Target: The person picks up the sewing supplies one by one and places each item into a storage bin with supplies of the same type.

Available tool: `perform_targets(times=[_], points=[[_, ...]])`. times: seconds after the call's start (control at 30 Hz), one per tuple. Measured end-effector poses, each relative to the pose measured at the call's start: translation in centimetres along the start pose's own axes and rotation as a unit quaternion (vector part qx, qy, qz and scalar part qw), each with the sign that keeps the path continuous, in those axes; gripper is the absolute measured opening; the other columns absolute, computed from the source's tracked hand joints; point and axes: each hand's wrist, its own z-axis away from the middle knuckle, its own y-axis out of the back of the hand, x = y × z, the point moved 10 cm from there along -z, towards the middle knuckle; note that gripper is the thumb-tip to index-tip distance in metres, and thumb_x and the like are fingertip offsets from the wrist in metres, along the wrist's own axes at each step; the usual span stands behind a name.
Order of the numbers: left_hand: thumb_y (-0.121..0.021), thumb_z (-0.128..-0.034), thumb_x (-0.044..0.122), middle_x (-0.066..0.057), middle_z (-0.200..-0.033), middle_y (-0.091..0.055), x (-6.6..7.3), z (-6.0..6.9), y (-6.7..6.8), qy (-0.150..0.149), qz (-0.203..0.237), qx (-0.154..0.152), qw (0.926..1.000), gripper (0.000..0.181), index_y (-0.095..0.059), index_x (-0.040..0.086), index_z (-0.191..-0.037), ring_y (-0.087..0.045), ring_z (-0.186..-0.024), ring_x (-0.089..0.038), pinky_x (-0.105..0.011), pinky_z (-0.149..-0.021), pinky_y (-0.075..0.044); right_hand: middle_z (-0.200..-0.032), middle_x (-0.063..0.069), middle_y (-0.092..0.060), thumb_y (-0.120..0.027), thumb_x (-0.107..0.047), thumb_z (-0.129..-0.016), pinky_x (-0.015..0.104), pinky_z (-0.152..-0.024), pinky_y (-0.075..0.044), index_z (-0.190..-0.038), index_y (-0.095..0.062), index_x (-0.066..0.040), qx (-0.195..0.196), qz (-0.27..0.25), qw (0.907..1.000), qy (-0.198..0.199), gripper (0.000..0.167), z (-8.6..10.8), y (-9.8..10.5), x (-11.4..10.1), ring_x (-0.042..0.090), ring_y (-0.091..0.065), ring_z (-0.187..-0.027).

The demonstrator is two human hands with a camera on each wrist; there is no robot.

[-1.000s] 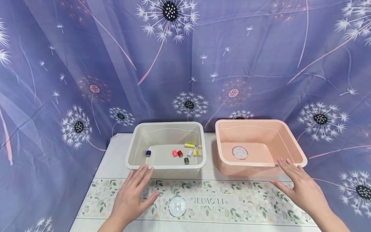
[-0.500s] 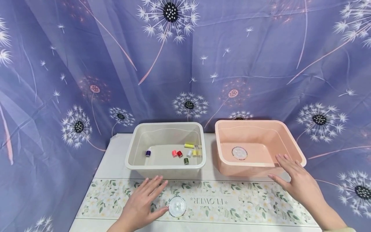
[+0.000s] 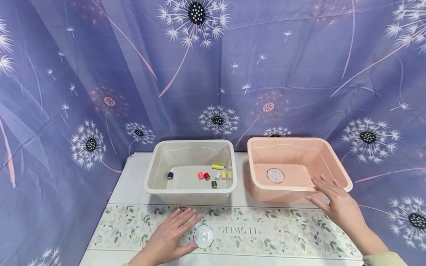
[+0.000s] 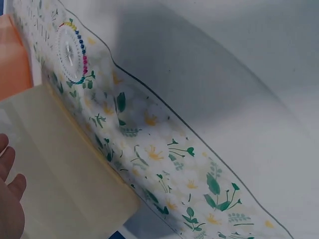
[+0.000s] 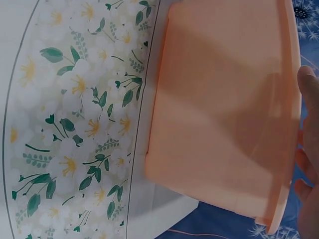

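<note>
A round wheel of pearl-headed pins (image 3: 203,236) lies flat on the table runner, and it also shows in the left wrist view as a pin wheel (image 4: 72,52) with coloured heads. Just left of it is my left hand (image 3: 169,236), fingers extended, with the thumb tip by the wheel's edge; whether they touch I cannot tell. My right hand (image 3: 341,207) hovers with loosely extended fingers at the front right rim of the pink basin (image 3: 283,188), holding nothing. Inside that basin lies a second pin wheel (image 3: 275,175).
A pale grey basin (image 3: 191,191) stands left of the pink one. It contains several thread spools, including a purple spool (image 3: 170,176), a red spool (image 3: 206,176) and a green spool (image 3: 214,184). A patterned purple curtain (image 3: 173,111) hangs behind.
My left hand has come back from the grey basin's front rim and moved right, to beside the pin wheel on the runner. The right hand has shifted slightly left.
</note>
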Motion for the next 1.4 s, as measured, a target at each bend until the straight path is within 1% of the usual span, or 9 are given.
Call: perform_targets(times=[0.1, 0.2, 0.37, 0.67, 0.8, 0.93, 1.07, 1.23, 1.4], points=[[-0.087, -0.0827, 0.06, -0.008, -0.154, -0.06, -0.1, 0.1, -0.6, 0.004, 0.003, -0.013, 0.9999, 0.089, -0.058, 0.018, -0.155, -0.062, -0.137, -0.029, -0.049, -0.12, -0.047, -0.127, 0.02, -0.075, -0.088, -0.04, -0.085, 0.034, -0.134, -0.026, -0.147, -0.066, -0.009, 0.006, -0.002, 1.0, 0.003, 0.073, -0.1, -0.1, 0.2, 0.013, -0.048, -0.149], [-0.086, -0.0844, 0.06, -0.008, -0.153, -0.062, -0.1, 0.1, -1.3, 0.006, 0.005, -0.027, 0.9996, 0.083, -0.062, 0.017, -0.152, -0.063, -0.137, -0.027, -0.052, -0.115, -0.053, -0.133, 0.022, -0.072, -0.084, -0.048, -0.088, 0.03, -0.134, -0.024, -0.14, -0.07, -0.004, 0.016, 0.001, 0.9999, 0.007, 0.069, -0.1, -0.2, 0.4, 0.013, -0.051, -0.147], [-0.088, -0.0832, 0.056, -0.008, -0.151, -0.064, -0.1, 0.2, -2.4, 0.009, 0.008, -0.043, 0.999, 0.08, -0.064, 0.017, -0.149, -0.063, -0.136, -0.026, -0.052, -0.114, -0.055, -0.131, 0.02, -0.073, -0.068, -0.062, -0.095, 0.025, -0.133, -0.021, -0.132, -0.074, -0.001, 0.03, 0.009, 0.9994, 0.015, 0.072, 0.1, -0.4, 0.6, 0.011, -0.053, -0.143], [-0.087, -0.0831, 0.058, -0.009, -0.148, -0.066, -0.2, 0.6, -3.7, 0.013, -0.001, -0.065, 0.9978, 0.08, -0.065, 0.017, -0.148, -0.064, -0.135, -0.028, -0.054, -0.114, -0.054, -0.127, 0.021, -0.075, -0.059, -0.063, -0.1, 0.021, -0.132, -0.023, -0.128, -0.077, -0.002, 0.042, 0.009, 0.999, 0.006, 0.07, 0.3, -0.5, 0.8, -0.007, -0.042, -0.143], [-0.087, -0.0839, 0.057, -0.01, -0.146, -0.068, -0.2, 0.9, -4.1, 0.014, 0.008, -0.067, 0.9976, 0.079, -0.066, 0.016, -0.148, -0.064, -0.135, -0.028, -0.054, -0.112, -0.056, -0.124, 0.022, -0.076, -0.047, -0.069, -0.103, 0.021, -0.131, -0.025, -0.127, -0.077, -0.001, 0.066, 0.016, 0.9976, 0.013, 0.077, 0.4, -0.4, 0.4, 0.008, -0.057, -0.139], [-0.086, -0.0851, 0.057, -0.011, -0.144, -0.069, -0.3, 1.2, -4.3, 0.013, 0.009, -0.067, 0.9976, 0.076, -0.067, 0.015, -0.146, -0.065, -0.134, -0.028, -0.055, -0.111, -0.057, -0.121, 0.022, -0.077, -0.046, -0.069, -0.104, 0.02, -0.13, -0.027, -0.126, -0.078, -0.002, 0.086, 0.023, 0.9958, 0.018, 0.078, 0.6, -0.3, 0.1, 0.018, -0.065, -0.132], [-0.084, -0.0873, 0.058, -0.01, -0.144, -0.069, -0.3, 1.4, -4.7, 0.014, 0.013, -0.071, 0.9973, 0.074, -0.068, 0.015, -0.145, -0.066, -0.133, -0.028, -0.055, -0.111, -0.057, -0.119, 0.022, -0.077, -0.047, -0.068, -0.105, 0.022, -0.13, -0.029, -0.124, -0.079, -0.001, 0.099, 0.023, 0.9945, 0.023, 0.077, 0.6, -0.2, 0.1, 0.008, -0.06, -0.136], [-0.08, -0.0916, 0.059, -0.008, -0.144, -0.069, -0.5, 1.5, -5.3, 0.026, 0.027, -0.085, 0.9957, 0.07, -0.067, 0.016, -0.146, -0.065, -0.134, -0.027, -0.055, -0.112, -0.056, -0.118, 0.024, -0.077, -0.049, -0.064, -0.107, 0.028, -0.131, -0.032, -0.121, -0.079, 0.001, 0.117, 0.011, 0.9927, 0.03, 0.073, 0.7, -0.1, -0.1, -0.013, -0.04, -0.141], [-0.079, -0.0922, 0.058, -0.009, -0.145, -0.068, -0.5, 1.5, -6.0, 0.035, 0.034, -0.096, 0.9942, 0.07, -0.067, 0.016, -0.147, -0.065, -0.134, -0.028, -0.055, -0.113, -0.055, -0.118, 0.024, -0.077, -0.05, -0.063, -0.107, 0.031, -0.131, -0.034, -0.122, -0.079, 0.0, 0.128, 0.011, 0.9913, 0.028, 0.071, 0.8, -0.2, -0.1, -0.013, -0.04, -0.142]])
